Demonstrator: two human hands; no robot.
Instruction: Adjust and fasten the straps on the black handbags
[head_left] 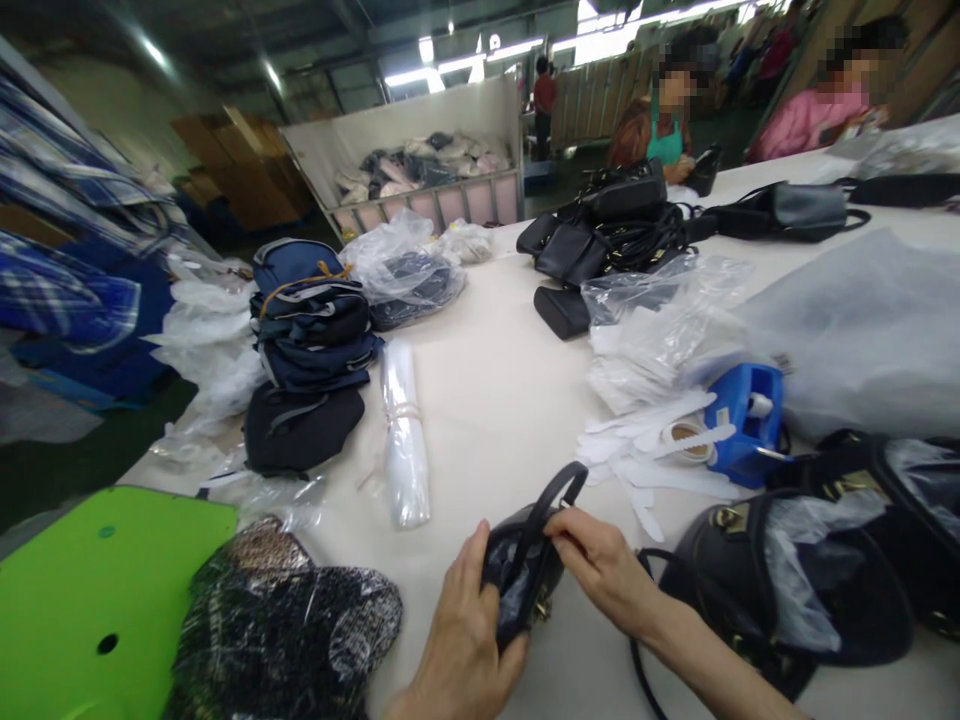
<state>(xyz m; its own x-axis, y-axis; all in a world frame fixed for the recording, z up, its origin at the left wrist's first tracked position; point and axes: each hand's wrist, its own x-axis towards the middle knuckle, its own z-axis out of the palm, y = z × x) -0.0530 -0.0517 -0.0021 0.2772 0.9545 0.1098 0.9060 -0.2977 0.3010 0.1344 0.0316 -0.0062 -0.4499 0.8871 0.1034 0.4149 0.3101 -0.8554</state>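
A small black handbag [510, 600] stands on the white table in front of me, its top open and a plastic-looking lining or filling showing inside. My left hand [469, 625] grips the bag's left side, with the thumb at its near end. The fingers of my right hand [596, 560] are closed on the bag's black handle [559, 490] at the right, near its base. Gold-coloured metal fittings hang on the bag's right side. Just right of my right forearm lies another black bag [720, 560] with clear plastic inside; its strap trails on the table.
Left are a green board [82, 590], a plastic-wrapped dark patterned item [292, 620], stacked backpacks [307, 310] and a rolled bundle of clear bags [405, 430]. Right are white strips [637, 440], a blue tape dispenser [746, 420] and a black bag pile [600, 220]. Two people work at the far side.
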